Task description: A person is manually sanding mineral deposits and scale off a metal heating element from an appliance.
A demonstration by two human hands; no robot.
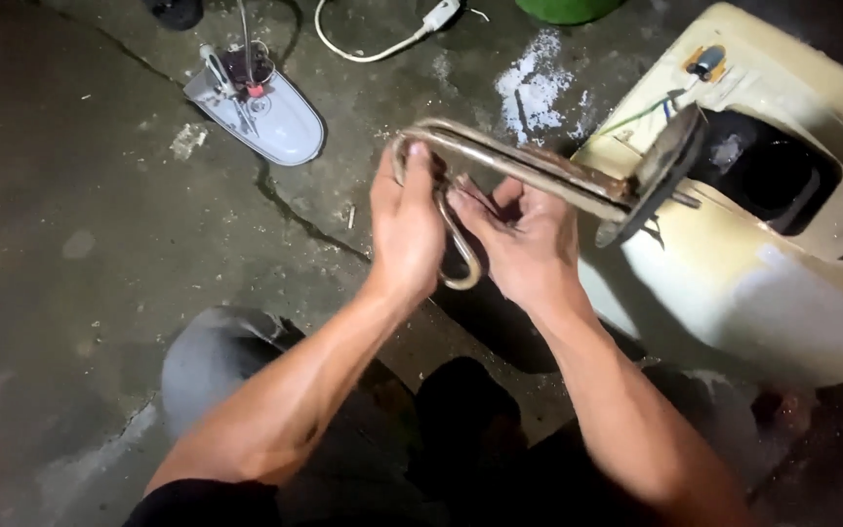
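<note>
- Fingers (412,166) of the left hand (407,229) are curled shut around the bent end of the heating element (519,166), thumb side pressed on the upper tube.
- Right hand (529,244) sits just beside the left, its fingers closed loosely on the lower loop of the same element, where the tube curves down into a hook shape.
- That element is a rusty, scaled metal tube, folded back on itself, held in the air above the concrete floor (70,244). Its far end carries a dark round flange plate (665,166), and that plate hangs just in front of the opening in the cream water heater tank (763,283).
- Taking the tank as the mark: the opening (773,176) faces the person, thin coloured wires (651,112) run along the shell above the flange, and a white patch of powder (534,88) lies on the floor to the tank's left.
- Farther left of the tank lies a grey plastic cover (265,112) with small parts on it; a white cable (373,44) curls beyond it.
- As I judge it, handling this well means keeping both hands on the tube, holding the flange square to the opening, and keeping the plate's edge off those thin wires; the scale looks brittle and the tube ends rough, so a firm, steady grip suits better than a twist.
</note>
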